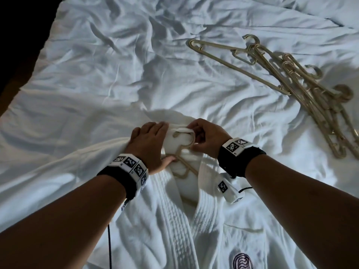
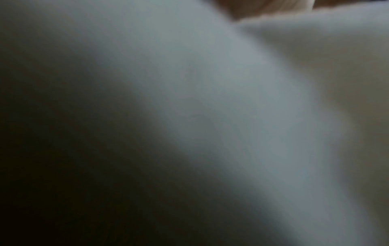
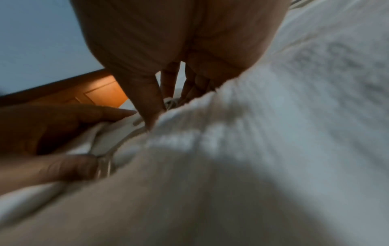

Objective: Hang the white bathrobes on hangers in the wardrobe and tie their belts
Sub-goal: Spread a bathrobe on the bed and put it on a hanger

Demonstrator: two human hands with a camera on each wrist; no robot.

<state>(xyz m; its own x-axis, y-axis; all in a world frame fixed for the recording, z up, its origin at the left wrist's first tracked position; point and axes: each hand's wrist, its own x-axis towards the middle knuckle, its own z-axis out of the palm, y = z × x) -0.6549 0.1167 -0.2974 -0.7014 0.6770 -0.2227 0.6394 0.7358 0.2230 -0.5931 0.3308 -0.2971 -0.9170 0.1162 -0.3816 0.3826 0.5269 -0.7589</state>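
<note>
A white bathrobe (image 1: 174, 220) lies front-up on the bed, collar pointing away from me. A beige hanger (image 1: 183, 165) sits inside its neck, and the hook (image 1: 189, 139) sticks out above the collar. My left hand (image 1: 159, 142) grips the collar's left side, with the thumb against the hanger's neck. My right hand (image 1: 196, 139) pinches the robe's white hanging loop (image 1: 182, 131) at the hook. In the right wrist view the right hand (image 3: 162, 103) pinches down by a white cord, the left-hand fingers (image 3: 84, 114) hold cloth, and the hanger (image 3: 105, 163) shows between them. The left wrist view is only blurred white cloth (image 2: 231, 99).
Several more beige hangers (image 1: 310, 90) lie in a heap on the right of the crumpled white sheet (image 1: 97, 74), one of them (image 1: 233, 61) reaching toward the middle. A pillow (image 1: 320, 10) lies far right. Dark floor (image 1: 15, 35) borders the bed's left edge.
</note>
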